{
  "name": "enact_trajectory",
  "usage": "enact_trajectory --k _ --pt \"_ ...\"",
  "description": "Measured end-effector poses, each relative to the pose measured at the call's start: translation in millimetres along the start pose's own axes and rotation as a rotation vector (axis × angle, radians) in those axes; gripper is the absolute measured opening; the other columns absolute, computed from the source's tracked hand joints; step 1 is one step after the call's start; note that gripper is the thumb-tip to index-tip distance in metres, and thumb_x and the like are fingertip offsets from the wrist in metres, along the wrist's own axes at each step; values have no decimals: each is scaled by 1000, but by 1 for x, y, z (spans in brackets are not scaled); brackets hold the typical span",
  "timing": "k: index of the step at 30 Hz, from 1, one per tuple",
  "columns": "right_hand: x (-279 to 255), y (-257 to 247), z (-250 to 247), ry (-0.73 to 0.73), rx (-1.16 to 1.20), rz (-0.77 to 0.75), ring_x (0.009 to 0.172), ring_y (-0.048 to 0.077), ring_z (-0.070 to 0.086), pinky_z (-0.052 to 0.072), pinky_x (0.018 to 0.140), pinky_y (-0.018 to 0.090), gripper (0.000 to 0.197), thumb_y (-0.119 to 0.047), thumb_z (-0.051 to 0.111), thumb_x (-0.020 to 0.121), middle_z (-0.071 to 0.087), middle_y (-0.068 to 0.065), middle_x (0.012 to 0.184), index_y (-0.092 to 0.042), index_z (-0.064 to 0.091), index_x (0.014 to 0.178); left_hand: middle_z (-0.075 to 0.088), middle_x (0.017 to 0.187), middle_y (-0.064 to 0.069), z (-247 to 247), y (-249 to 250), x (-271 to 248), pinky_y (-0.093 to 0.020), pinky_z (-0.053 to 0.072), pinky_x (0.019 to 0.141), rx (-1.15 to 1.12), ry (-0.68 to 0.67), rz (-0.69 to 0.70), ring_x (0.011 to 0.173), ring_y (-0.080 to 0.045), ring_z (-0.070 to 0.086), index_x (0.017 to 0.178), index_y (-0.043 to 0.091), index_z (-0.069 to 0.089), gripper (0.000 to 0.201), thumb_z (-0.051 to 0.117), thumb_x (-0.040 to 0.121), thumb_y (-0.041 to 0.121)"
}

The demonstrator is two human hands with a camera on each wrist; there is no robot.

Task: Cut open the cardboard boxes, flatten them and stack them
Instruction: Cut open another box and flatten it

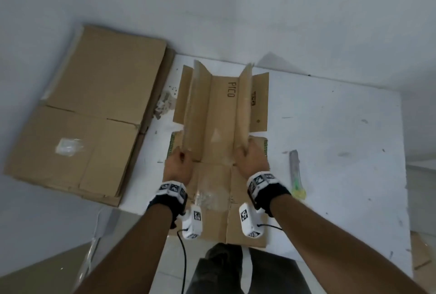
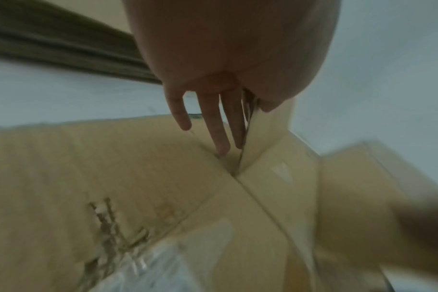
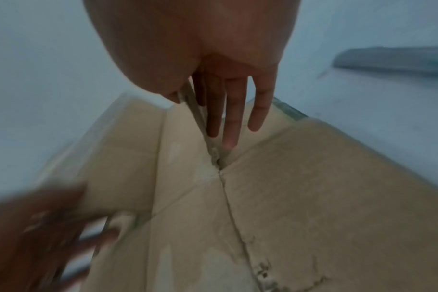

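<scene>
1. While the stack of flattened boxes (image 1: 89, 109) fills the floor to the left, it lies well apart from both hands and is the destination, judging by the task; its long side runs away from the person, roughly parallel to the box in work
2. Straight ahead on the white floor (image 1: 330, 117) lies the opened box (image 1: 221, 109), printed PICO, its long axis running directly away from the person; its middle panel is flat, its two long side panels stand up, and outer flaps lie level beyond them
3. Near ends of both raised panels sit right at the hands, one each, so neither hand is nearer; the coming press, I judge, must push each panel outward and down
4. The left hand (image 1: 180, 164) has the left panel's near end between thumb and nearly straight fingers (image 2: 223, 136)
5. The right hand (image 1: 253, 159) takes the right panel likewise, thumb on the inner face, straight fingers (image 3: 231, 122) on the outer
6. A cutter (image 1: 296, 173) lies just right of the box, nearer the right hand, untouched
</scene>
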State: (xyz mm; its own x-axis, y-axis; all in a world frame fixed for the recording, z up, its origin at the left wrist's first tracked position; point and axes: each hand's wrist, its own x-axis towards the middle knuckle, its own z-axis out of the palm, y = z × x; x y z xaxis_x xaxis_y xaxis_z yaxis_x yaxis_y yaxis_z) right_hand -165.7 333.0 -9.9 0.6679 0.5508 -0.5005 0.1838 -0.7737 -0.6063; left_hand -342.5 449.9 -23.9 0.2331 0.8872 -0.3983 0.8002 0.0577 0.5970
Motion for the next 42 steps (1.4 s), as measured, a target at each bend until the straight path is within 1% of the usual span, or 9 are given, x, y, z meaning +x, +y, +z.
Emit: enact_trajectory --k 4,8,11,15,18,25,32,37,42 --pt "15 35 -18 141 -99 266 118 39 55 47 95 45 53 -28 59 95 54 21 132 -7 37 138 60 130 -20 -22 -39 7 -52 41 99 164 124 -212 116 -42 56 132 11 48 47 63 97 37" --pt "15 22 -28 128 -516 -98 126 38 42 43 98 50 64 -38 61 93 37 17 145 -9 36 145 52 136 -14 -7 -56 -41 -52 41 101 375 56 173 121 -37 51 134 10 52 62 74 84 38" --pt "48 -11 -27 74 -637 -323 137 39 34 38 107 52 75 -56 55 93 27 16 157 -14 31 151 47 149 -11 6 -51 -50 -51 40 111 492 -72 391 134 -32 46 140 13 51 79 49 83 68" --pt "119 -43 -31 -13 -696 -289 153 41 7 14 122 58 96 -74 46 89 2 16 168 -16 14 159 41 157 -13 6 2 34 -52 32 118 442 8 522 143 -34 40 147 14 47 80 45 89 70" --pt "160 -52 -35 -65 -743 -289 154 40 -4 2 123 59 105 -78 46 87 -6 18 168 -13 7 160 15 170 -9 6 56 119 -54 12 125 565 -98 493 156 -31 16 161 18 24 95 51 89 74" --pt "209 -30 -18 -119 -877 -344 151 37 -23 -8 122 59 139 -104 28 62 -24 16 164 -14 -16 158 -43 160 -6 30 73 209 -73 -15 115 819 -445 371 146 -41 -38 151 39 -35 168 69 33 98" --pt "202 -30 -17 -71 -903 -327 152 38 -20 -3 121 62 132 -103 19 67 -21 18 165 -14 -16 159 -31 167 -7 23 62 198 -71 -14 117 737 -375 467 151 -38 -29 160 37 -20 157 60 41 102" --pt "99 -5 15 -100 -883 -408 152 46 -3 6 118 69 105 -83 29 86 -6 22 167 -13 8 161 16 170 -14 31 -2 74 -62 10 124 630 -87 603 156 -36 14 159 23 32 84 44 94 75" --pt "38 69 49 -109 -863 -437 151 49 -13 -1 113 75 111 -90 21 82 -14 24 165 -15 0 161 -16 171 -7 44 -76 6 -67 -2 122 735 -182 563 157 -34 -13 164 32 -2 102 35 88 87"
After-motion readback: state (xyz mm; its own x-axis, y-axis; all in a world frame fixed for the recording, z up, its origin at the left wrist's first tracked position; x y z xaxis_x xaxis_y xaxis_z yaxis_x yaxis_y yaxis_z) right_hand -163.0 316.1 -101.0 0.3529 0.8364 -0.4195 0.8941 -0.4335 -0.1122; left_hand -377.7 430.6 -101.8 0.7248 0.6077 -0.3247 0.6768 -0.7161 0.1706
